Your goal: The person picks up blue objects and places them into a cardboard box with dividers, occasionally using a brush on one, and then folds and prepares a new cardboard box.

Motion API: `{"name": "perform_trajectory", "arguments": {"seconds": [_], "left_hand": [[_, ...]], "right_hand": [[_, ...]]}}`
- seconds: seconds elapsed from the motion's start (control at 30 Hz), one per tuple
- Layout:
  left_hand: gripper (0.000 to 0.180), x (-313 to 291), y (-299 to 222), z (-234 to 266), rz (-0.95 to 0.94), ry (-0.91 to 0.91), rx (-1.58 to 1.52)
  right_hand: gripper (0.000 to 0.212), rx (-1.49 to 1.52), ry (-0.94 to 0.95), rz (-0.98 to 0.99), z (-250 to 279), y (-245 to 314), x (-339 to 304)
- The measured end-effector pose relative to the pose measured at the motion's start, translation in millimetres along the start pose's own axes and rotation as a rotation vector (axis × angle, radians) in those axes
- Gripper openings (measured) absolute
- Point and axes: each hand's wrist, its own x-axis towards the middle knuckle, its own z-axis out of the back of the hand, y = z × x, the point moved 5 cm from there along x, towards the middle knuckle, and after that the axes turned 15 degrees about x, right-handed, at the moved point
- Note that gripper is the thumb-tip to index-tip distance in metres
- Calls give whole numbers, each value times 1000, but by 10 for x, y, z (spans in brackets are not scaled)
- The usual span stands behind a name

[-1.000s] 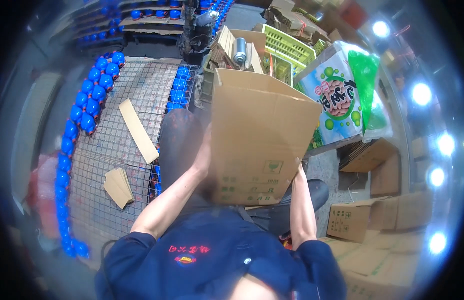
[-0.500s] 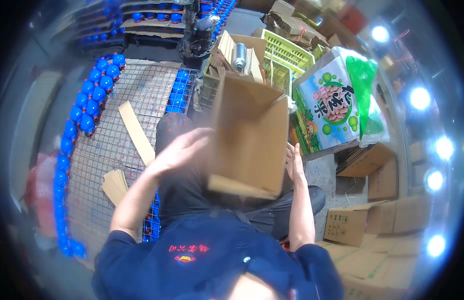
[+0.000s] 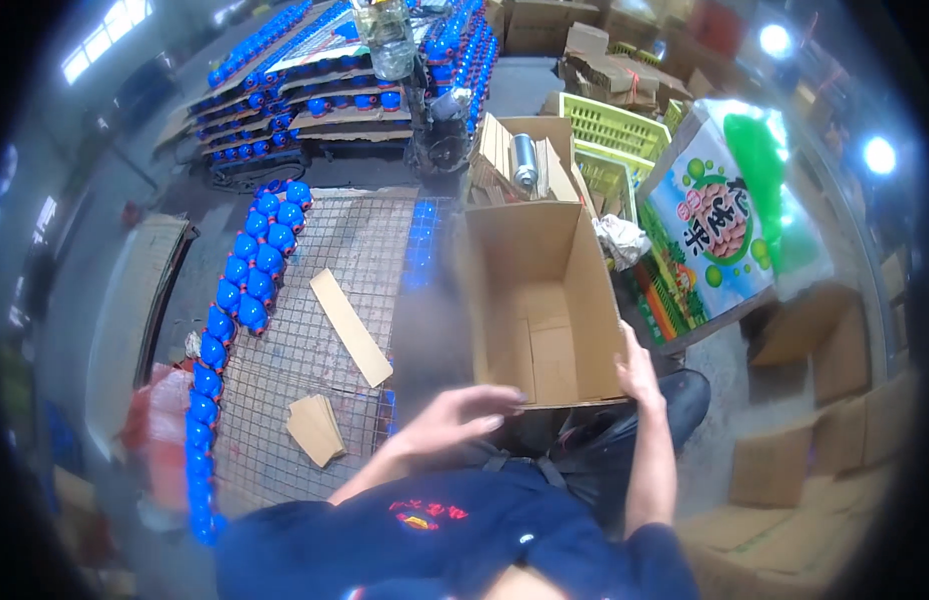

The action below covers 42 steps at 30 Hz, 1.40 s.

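Note:
An open-topped cardboard box (image 3: 550, 290) rests over my lap, tilted so that its inside and bottom flaps face me; nothing lies in it. My right hand (image 3: 640, 372) grips the box's right wall near the front corner. At the near left corner is my left hand (image 3: 465, 415), its fingers apart and stretched toward the front edge; whether they touch the cardboard I cannot tell. Left of my legs, a long cardboard strip (image 3: 352, 328) and a small stack of cardboard pieces (image 3: 316, 430) lie on a wire grid (image 3: 295, 370).
Blue rounded parts (image 3: 247, 282) line the grid's left side. Beyond the box stand a carton of cardboard pieces holding a metal cylinder (image 3: 524, 160) and yellow-green crates (image 3: 613, 128). A printed carton (image 3: 700, 240) with green plastic stands right; more cardboard boxes (image 3: 775, 465) lie near right.
The box has come down and tipped so its inside shows more. My right hand has closed on its side wall, and my left hand has moved to its near corner. The view has shifted.

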Motion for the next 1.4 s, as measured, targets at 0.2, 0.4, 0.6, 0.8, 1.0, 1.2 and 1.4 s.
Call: {"name": "perform_trajectory", "arguments": {"seconds": [0.2,0.4,0.6,0.8,1.0,1.2,1.4], "left_hand": [[24,854,-185,-179,-299,158,186],[25,1809,-9,599,-148,-48,-100],[23,2073,617,1098,249,-637,-511],[19,2116,659,1100,215,-600,-541],[21,2031,763,1215,244,-598,-502],[42,1851,564,1542,45,-585,-587],[48,637,428,1779,169,-512,-1031]], "right_hand": [[61,-279,-60,192,140,-314,226],[37,19,-124,208,-342,767,2071],[32,-343,-279,430,-1419,946,3653],[24,-806,-260,605,-1765,665,4440],[16,-373,-435,987,-1306,1853,3434],[26,-72,-437,1141,-545,2232,1743],[33,-183,228,1053,-462,1714,385]]}}
